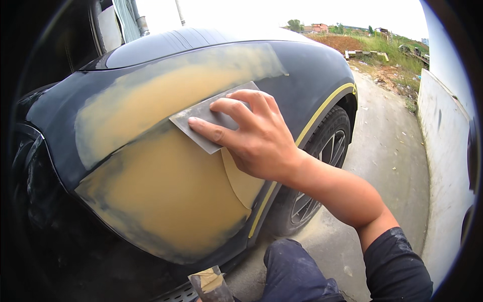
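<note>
My right hand grips a thin, flat grey putty scraper, its fingers spread across the top face. The scraper lies against the dark car's side panel, over the crease between two tan filler patches. The upper filler patch is a long curved band; the lower filler patch is broader, with smeared grey edges. A curved ridge edge shows in the filler under my wrist. At the bottom edge, a second scraper carries a dab of tan filler. Only a sliver of my left hand shows beside it.
Yellow masking tape follows the wheel arch above the wheel. My knee is close below the panel. A pale wall stands on the right beyond the concrete ground. Grass and debris lie farther back.
</note>
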The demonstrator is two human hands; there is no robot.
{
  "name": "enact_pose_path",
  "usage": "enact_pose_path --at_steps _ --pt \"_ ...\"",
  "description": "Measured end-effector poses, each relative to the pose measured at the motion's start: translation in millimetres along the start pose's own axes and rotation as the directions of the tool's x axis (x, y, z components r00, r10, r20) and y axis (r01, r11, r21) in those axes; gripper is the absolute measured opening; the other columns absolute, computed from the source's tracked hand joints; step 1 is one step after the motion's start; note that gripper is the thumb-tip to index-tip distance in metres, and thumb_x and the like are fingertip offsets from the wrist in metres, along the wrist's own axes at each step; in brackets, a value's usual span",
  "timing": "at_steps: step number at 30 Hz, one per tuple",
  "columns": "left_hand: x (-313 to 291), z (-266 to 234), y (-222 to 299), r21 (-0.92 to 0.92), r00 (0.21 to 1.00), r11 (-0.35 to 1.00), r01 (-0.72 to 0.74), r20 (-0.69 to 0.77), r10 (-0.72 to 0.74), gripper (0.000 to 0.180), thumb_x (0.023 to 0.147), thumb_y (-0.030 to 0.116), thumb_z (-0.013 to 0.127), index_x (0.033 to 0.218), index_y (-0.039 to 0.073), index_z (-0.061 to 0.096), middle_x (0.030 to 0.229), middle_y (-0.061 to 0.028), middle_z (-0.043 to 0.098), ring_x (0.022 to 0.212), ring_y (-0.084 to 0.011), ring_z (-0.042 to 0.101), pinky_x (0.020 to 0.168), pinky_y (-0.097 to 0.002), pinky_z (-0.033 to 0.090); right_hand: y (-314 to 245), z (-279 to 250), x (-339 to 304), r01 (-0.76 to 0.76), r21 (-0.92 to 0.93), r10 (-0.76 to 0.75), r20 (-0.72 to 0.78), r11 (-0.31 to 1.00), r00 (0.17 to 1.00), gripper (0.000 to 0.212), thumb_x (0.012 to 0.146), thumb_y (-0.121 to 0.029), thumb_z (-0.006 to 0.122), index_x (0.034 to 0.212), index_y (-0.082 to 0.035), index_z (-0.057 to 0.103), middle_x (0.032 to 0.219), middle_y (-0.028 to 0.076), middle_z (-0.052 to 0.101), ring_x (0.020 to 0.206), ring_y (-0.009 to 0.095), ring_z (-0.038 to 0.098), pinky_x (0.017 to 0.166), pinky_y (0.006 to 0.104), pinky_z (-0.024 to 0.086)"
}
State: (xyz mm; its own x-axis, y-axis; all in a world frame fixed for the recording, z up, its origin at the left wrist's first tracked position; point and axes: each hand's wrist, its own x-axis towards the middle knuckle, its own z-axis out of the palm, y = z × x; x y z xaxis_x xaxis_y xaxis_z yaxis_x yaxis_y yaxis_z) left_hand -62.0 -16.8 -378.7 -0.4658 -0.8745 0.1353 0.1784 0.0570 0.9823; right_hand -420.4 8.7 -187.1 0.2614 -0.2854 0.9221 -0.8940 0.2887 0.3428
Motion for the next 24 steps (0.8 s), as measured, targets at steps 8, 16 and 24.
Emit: enact_pose_path --at_steps 8,16,24 --pt "11 11 -12 -0.013 0.998 0.999 0.048 -0.026 -0.049 0.035 0.1 0.007 0.048 0.128 -0.013 0.054 0.125 -0.0189 0.062 0.112 -0.0257 0.059 0.101 -0.0347 0.044 -1 4 -2 -0.026 0.115 0.02 0.05 0.993 0.999 0.043 0.077 -0.017 0.065 0.119 -0.027 0.069 0.109 0.001 0.054 0.105 0.027 0.049 0.091 0.0478 0.039" --pt "17 14 -22 0.271 0.996 0.959 -0.08 0.062 0.065 0.032 0.099 0.008 0.05 0.122 -0.012 0.057 0.119 -0.0175 0.064 0.107 -0.0238 0.059 0.095 -0.0341 0.046 -32 -4 -26 0.008 0.258 -0.051 0.159 0.966 0.986 0.045 0.077 -0.024 0.062 0.121 -0.02 0.063 0.104 0.004 0.052 0.106 0.028 0.051 0.092 0.051 0.038" --pt "18 22 -13 0.257 0.997 0.965 0.059 0.026 -0.068 0.03 0.099 0.01 0.05 0.118 -0.01 0.06 0.111 -0.017 0.065 0.098 -0.0246 0.06 0.089 -0.0327 0.047 -68 -10 -89 0.16 0.242 -0.221 0.255 0.957 0.941 0.047 0.083 -0.032 0.056 0.127 -0.018 0.063 0.119 0.005 0.054 0.116 0.029 0.049 0.093 0.0551 0.044"
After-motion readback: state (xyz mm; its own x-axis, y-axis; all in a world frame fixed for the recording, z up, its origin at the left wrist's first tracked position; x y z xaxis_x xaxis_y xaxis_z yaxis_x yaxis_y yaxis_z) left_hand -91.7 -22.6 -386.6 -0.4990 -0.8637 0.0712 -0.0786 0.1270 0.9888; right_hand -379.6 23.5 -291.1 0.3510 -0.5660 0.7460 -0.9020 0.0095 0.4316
